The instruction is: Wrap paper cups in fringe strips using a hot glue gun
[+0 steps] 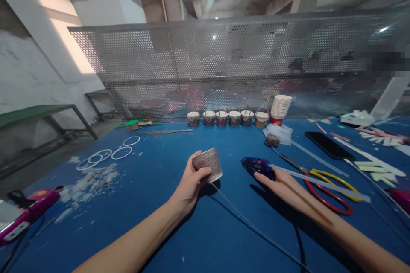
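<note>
My left hand (pixel 194 177) is wrapped round a small cup (pixel 209 164) covered in grey-brown cord, tilted above the blue table. A loose length of cord (pixel 243 218) trails from the cup's lower edge toward the bottom right. To the right, my right hand (pixel 272 179) grips a dark blue glue gun (pixel 258 166), its nozzle pointing left toward the cup with a gap between them. A long translucent glue stick (pixel 317 182) sticks out of the gun's back over my right wrist.
Scissors (pixel 333 194) and a phone (pixel 329 145) lie right. Several small buckets (pixel 234 118) and stacked paper cups (pixel 281 107) line the back by a perforated metal screen (pixel 192 59). White rings (pixel 121 152), scraps (pixel 92 183) and a magenta power strip (pixel 32 213) lie left.
</note>
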`<action>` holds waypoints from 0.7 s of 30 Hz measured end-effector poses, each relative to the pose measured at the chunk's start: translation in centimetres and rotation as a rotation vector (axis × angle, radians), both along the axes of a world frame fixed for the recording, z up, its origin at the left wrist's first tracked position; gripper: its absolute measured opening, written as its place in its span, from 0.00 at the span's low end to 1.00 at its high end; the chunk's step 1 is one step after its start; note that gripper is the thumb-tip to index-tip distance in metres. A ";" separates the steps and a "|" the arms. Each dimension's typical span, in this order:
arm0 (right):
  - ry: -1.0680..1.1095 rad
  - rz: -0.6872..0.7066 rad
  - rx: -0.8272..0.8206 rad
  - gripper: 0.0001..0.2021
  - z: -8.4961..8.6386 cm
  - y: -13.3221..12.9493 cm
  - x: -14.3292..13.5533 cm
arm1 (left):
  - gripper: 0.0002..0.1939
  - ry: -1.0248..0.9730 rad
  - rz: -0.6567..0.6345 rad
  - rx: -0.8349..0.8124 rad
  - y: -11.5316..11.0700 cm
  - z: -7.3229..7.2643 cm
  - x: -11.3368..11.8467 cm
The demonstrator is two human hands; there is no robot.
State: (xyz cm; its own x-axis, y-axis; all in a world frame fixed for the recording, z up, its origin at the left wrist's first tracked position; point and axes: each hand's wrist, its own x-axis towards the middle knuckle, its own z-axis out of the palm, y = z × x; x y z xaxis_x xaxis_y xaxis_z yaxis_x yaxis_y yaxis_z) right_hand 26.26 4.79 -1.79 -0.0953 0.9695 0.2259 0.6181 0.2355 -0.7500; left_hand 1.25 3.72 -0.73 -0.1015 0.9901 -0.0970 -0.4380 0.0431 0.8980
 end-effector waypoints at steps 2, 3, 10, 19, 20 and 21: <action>-0.141 -0.055 0.011 0.13 0.7 -1.6 1.3 | 0.29 0.000 0.008 -0.002 0.1 -0.2 0.0; -0.213 -0.090 0.014 0.14 1.0 -2.5 1.8 | 0.29 0.002 0.011 -0.002 0.2 -0.3 0.0; 0.091 0.142 -0.188 0.09 2.6 -6.8 -2.8 | 0.32 0.042 0.012 0.000 -0.3 -0.7 0.8; 0.654 0.227 -0.604 0.11 0.9 -4.2 -9.6 | 0.31 0.112 0.020 0.038 -1.2 0.0 1.0; 0.609 0.216 -0.565 0.10 1.0 -4.3 -9.5 | 0.31 0.113 0.023 0.040 -1.2 0.0 1.0; 0.556 0.204 -0.500 0.09 1.2 -4.3 -9.4 | 0.31 0.114 0.027 0.037 -1.2 0.0 1.1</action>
